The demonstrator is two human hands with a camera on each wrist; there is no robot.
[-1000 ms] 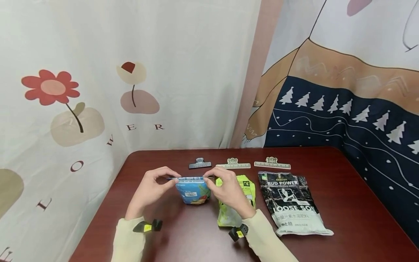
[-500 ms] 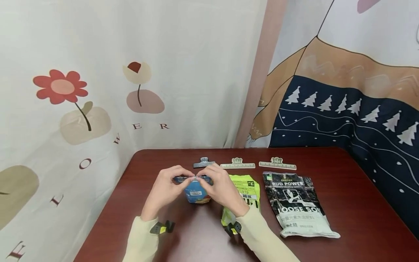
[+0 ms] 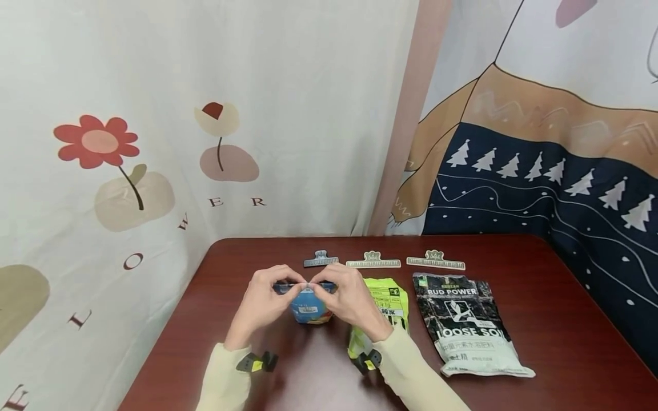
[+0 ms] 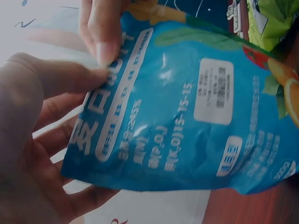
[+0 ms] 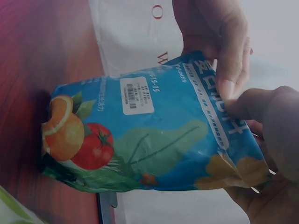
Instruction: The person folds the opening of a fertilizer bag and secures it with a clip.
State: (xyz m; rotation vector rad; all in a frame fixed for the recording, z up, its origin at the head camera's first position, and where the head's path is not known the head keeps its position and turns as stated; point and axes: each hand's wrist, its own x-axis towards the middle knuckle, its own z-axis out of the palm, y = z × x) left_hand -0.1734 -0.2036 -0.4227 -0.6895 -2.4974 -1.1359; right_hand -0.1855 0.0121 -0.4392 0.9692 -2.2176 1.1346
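A blue fertilizer bag (image 3: pixel 310 311) printed with fruit and vegetables stands on the table. My left hand (image 3: pixel 265 301) and right hand (image 3: pixel 349 298) pinch its top edge between thumbs and index fingers. Thumb tips of both hands meet at the middle of that edge. In the left wrist view the bag's front (image 4: pixel 177 121) shows a white barcode label, and the left hand's other fingers lie behind the top. The right wrist view shows an orange and a tomato near the bag's base (image 5: pixel 100 161), with the right hand (image 5: pixel 280 135) at its top.
Right of the blue bag lies a lime-green bag (image 3: pixel 392 302), partly hidden by the right arm. Farther right is a black-and-white soil bag (image 3: pixel 468 331). At the back lie a small grey-blue clip (image 3: pixel 321 260) and two wider cream clips, one in the middle (image 3: pixel 373 262), one right (image 3: pixel 435 261).
A second ago the hands were apart near the ends of the bag's top edge. They have slid inward along it and now meet in the middle.
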